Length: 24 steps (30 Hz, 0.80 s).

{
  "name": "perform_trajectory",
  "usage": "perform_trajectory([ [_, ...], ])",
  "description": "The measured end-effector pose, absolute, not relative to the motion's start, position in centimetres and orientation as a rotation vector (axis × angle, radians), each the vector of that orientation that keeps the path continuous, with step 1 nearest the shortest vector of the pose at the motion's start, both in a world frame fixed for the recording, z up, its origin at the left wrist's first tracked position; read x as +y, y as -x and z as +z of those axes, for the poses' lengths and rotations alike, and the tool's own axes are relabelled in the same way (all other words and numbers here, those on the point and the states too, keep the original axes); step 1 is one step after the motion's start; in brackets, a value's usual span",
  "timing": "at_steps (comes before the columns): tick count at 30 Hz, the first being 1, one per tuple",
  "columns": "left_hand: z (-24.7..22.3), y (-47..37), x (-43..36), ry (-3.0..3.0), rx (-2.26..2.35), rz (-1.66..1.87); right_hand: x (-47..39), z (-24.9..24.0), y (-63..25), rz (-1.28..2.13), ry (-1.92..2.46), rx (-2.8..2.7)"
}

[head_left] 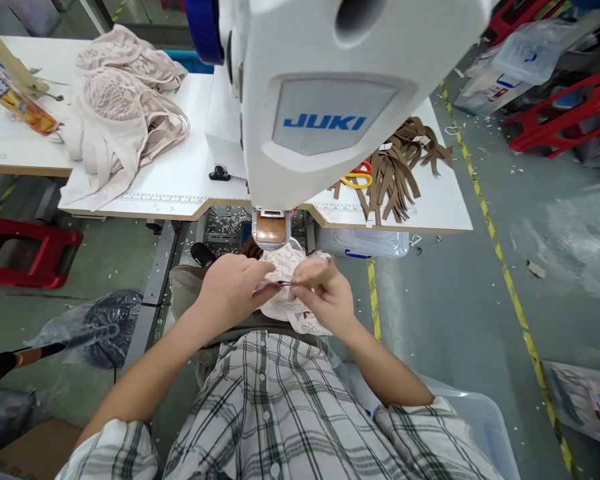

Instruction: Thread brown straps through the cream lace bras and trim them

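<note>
Over my lap, just below the sewing machine's rounded end, my left hand (235, 283) is closed, thumb and forefinger pinched together at something too small to name. Facing it, my right hand (327, 297) is closed around a thin dark metal tool (286, 283), whose narrow end points at the left fingertips. Its full shape is hidden by the fingers. Pale lace fabric (280, 263) hangs from the sewing machine (325, 107) and lies beneath both hands, reaching the lap below the right one.
Pale lace garments (120, 113) lie heaped on the white table (180, 180) at left. Brown strips (393, 177) and yellow-and-red-handled scissors (357, 179) lie on the right side. A clear plastic box (370, 241) stands under the table. Red stools (25, 250) stand about the floor.
</note>
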<state>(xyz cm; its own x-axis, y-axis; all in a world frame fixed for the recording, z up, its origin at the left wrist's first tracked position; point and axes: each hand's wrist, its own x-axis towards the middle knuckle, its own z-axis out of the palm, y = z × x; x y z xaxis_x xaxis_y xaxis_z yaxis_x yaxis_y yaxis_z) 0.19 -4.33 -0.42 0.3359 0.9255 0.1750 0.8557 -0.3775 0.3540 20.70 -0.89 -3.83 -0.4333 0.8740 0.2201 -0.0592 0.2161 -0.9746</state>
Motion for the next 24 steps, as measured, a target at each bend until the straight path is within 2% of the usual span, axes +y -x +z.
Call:
perform_trajectory([
  [3, -1.1, -0.1, -4.5, -2.584, 1.647, 0.587, -2.3, -3.6, -21.9, 0.861, 0.587, -1.985],
  [5, -1.5, 0.1, -4.8, -2.61, 1.662, 0.706, -2.9, -4.0, -22.2, 0.745, 0.507, -2.078],
  [12, -2.2, 0.6, -5.5, -2.54, 1.712, 0.782, -3.1, -5.5, -21.8, 0.663, 0.401, -2.052],
  [19, -1.9, 0.3, -5.5, -2.518, 1.685, 0.854, -2.8, -4.2, -21.4, 0.832, 0.403, -2.074],
  [21, -1.8, 0.4, -5.7, -2.281, 1.664, 0.789, -2.4, -4.1, -22.2, 0.851, 0.486, -2.17],
  [24, -2.6, 1.2, -6.5, -1.554, 1.573, 0.671, -1.6, -6.1, -25.4, 0.995, 0.827, -2.173],
])
